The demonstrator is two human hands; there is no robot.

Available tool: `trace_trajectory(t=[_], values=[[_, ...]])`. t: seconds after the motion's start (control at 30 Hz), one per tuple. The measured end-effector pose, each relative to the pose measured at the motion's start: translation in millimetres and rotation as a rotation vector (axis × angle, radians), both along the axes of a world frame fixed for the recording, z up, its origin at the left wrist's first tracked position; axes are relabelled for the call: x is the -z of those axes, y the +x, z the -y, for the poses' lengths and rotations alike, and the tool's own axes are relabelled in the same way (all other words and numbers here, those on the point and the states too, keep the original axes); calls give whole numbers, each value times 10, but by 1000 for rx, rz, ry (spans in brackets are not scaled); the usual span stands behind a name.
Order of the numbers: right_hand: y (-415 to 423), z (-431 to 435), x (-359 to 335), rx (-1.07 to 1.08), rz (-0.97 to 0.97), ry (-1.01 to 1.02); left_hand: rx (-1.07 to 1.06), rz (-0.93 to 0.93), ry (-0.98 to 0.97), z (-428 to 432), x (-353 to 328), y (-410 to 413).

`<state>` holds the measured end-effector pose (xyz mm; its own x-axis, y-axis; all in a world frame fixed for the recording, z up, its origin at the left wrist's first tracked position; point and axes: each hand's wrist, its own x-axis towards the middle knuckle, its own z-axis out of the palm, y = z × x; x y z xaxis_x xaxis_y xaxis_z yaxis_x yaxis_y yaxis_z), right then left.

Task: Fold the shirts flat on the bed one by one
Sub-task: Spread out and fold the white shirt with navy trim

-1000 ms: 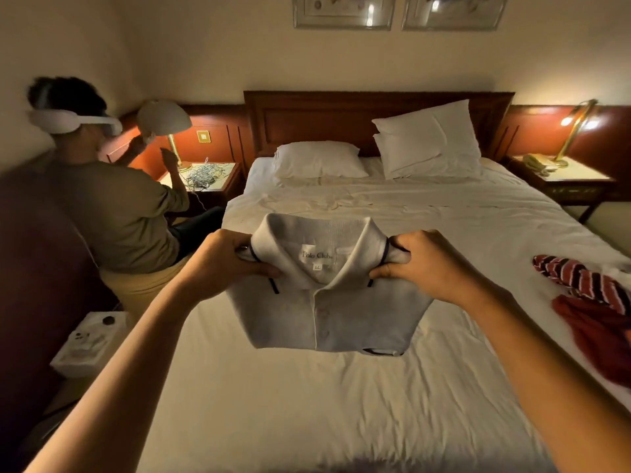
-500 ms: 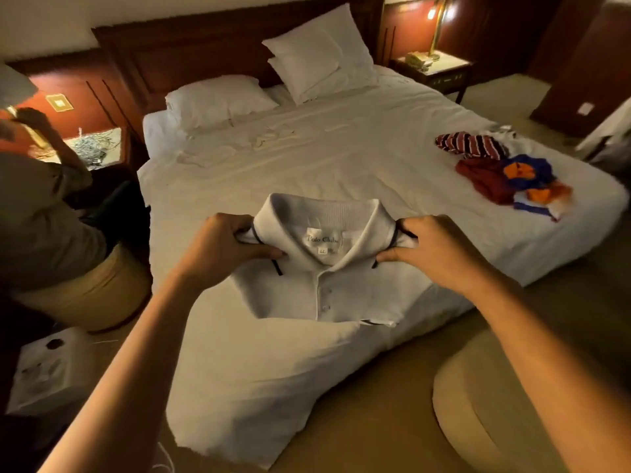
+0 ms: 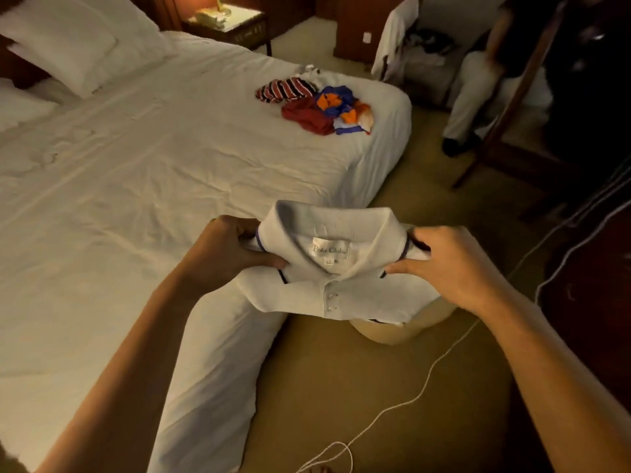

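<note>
White polo shirt (image 3: 341, 288) folded compact, collar up, label showing; left hand (image 3: 222, 257) and right hand (image 3: 450, 268) gripped its shoulders.

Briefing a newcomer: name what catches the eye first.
A folded white polo shirt, gripped at its shoulders by the left hand and right hand, hangs by the white-sheeted bed. A heap of striped, red, blue and orange clothes lies near the bed's far corner.
</note>
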<state>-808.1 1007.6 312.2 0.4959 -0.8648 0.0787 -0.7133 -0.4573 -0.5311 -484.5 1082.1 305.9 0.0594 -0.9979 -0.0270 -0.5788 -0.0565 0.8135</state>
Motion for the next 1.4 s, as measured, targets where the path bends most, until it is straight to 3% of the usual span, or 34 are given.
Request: trace_trajectory(t=[0.4,0.73,1.07,1.4], values=[[-1307,-1046,153,541,-66,70,612,-77,41,672,100,-1390],[-2400,-2476,183,1019,40,152,1049,16,-15,581,279,-3156],[-3056,-4312,-64,1430,-31,123,1487,-41,-35,-441,107,-5050],[-3373,-6367,-202,1772,32,79,1826,-46,8,-2306,-116,-6600]])
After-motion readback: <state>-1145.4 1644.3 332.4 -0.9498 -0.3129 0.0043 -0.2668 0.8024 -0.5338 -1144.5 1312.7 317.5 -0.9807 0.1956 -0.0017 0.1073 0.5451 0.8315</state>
